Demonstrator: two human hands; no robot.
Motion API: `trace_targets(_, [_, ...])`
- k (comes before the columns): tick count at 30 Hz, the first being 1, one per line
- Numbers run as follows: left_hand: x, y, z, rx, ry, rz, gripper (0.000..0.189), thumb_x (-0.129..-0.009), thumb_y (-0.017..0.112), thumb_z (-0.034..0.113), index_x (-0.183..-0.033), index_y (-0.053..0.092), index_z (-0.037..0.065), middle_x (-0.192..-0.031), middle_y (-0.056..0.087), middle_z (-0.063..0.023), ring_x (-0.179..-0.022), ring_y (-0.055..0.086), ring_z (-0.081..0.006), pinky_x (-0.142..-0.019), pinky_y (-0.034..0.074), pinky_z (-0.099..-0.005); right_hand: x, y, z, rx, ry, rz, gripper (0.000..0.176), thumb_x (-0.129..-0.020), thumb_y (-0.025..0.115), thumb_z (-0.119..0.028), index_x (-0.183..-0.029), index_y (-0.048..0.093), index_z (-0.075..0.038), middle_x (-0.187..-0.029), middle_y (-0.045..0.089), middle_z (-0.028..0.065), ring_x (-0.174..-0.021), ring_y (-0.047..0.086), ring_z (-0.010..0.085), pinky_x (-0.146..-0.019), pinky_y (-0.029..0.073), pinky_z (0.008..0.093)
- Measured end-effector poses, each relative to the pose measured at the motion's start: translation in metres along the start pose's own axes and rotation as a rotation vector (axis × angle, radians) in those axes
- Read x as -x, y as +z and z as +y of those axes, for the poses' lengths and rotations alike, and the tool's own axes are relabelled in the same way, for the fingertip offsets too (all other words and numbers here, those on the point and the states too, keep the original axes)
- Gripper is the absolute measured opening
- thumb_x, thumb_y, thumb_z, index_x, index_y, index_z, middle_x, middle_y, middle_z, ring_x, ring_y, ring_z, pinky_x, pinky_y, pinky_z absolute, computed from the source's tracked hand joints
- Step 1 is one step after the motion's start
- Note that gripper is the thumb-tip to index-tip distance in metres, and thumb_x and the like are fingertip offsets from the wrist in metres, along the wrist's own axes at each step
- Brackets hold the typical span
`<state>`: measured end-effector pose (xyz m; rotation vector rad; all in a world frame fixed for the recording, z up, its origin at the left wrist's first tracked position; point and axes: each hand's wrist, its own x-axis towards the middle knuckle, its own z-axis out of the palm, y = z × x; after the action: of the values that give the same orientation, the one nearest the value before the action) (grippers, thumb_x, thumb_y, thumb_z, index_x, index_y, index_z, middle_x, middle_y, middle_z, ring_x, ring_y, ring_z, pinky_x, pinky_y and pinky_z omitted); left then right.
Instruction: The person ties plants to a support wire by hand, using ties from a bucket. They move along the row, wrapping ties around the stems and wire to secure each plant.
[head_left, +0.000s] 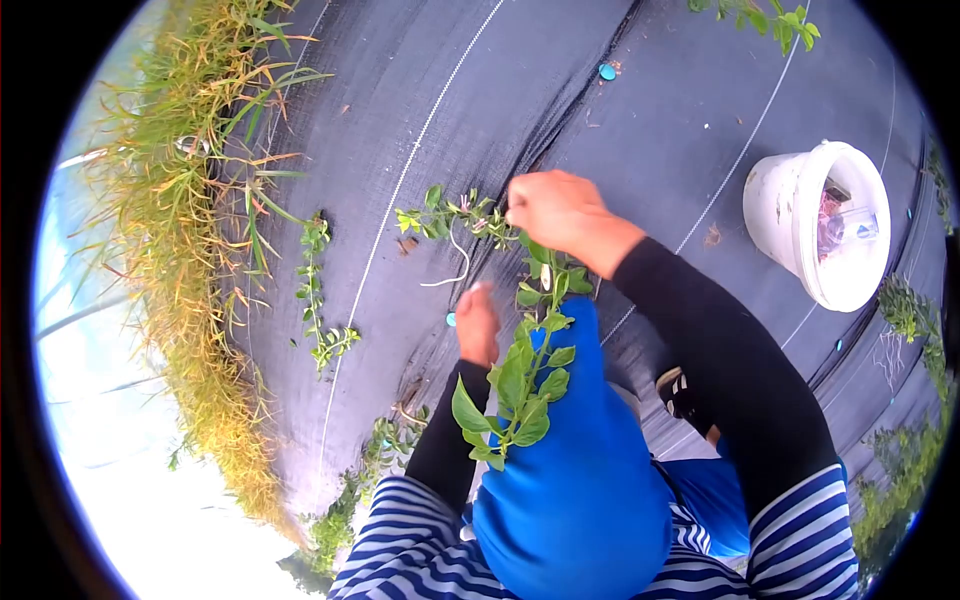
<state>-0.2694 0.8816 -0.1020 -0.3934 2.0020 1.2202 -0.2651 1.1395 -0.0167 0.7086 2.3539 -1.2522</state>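
My right hand [565, 215] is closed in a pinch just above a leafy green plant, beside a stem with small pale buds [475, 217]. Whatever its fingers hold is hidden. Lower and to the left, my left hand [478, 325] is closed too, its fingers curled and what they grip too small to make out. Between the two, a thin white string [464, 262] hangs in a curve from the budded stem. A long leafy shoot [520, 385] of the plant leans across my blue-clad knee [590, 440].
Black ground cover [370, 100] with white lines spreads around me. A white bucket [775, 205] with small items inside stands to the right. Another low plant [314, 285] lies at left, before tall yellowing grass [190, 260]. A blue disc [607, 72] sits farther up.
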Motion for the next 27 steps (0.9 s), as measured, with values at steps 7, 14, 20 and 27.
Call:
trace_targets(7, [0.000,-0.067,0.114,-0.511,0.835,0.343,0.017,-0.091,0.053,0.015,-0.095,0.057,-0.001,-0.073,0.052,-0.0055,-0.068,0.049,-0.0150,-0.062,0.042,-0.0306,-0.034,0.028,-0.034,0.123,0.039,-0.154,0.034,-0.078,0.064,-0.032,-0.098,0.067,-0.005,-0.097,0.066,0.0159,-0.096,0.063,0.0292,-0.081,0.049,0.0381])
trace_targets(14, [-0.055,0.010,0.214,-1.366,1.153,-0.210,0.029,-0.074,0.070,0.024,-0.100,0.065,0.010,-0.086,0.061,-0.0090,-0.079,0.060,-0.0293,-0.072,0.046,-0.0391,-0.043,0.063,-0.024,0.164,0.109,-0.030,0.024,-0.077,0.063,-0.025,-0.094,0.070,-0.010,-0.095,0.068,0.0113,-0.094,0.064,0.0255,-0.081,0.049,0.0349])
trace_targets(20, [-0.079,0.036,0.213,-1.785,0.943,-0.394,0.030,-0.072,0.069,0.033,-0.095,0.068,0.013,-0.095,0.064,-0.0091,-0.091,0.062,-0.0280,-0.079,0.045,-0.0407,-0.042,0.057,-0.029,0.108,0.111,-0.046,0.024,-0.080,0.060,-0.025,-0.094,0.069,-0.009,-0.097,0.068,0.0113,-0.093,0.065,0.0250,-0.081,0.049,0.0351])
trace_targets(27, [-0.090,0.035,0.206,-1.814,0.874,-0.427,0.021,-0.074,0.064,0.032,-0.084,0.068,0.014,-0.086,0.065,-0.0118,-0.085,0.062,-0.0304,-0.075,0.047,-0.0425,-0.042,0.056,-0.030,0.127,0.070,0.010,0.022,-0.079,0.054,-0.013,-0.092,0.070,-0.005,-0.095,0.067,0.0152,-0.090,0.066,0.0289,-0.076,0.052,0.0376])
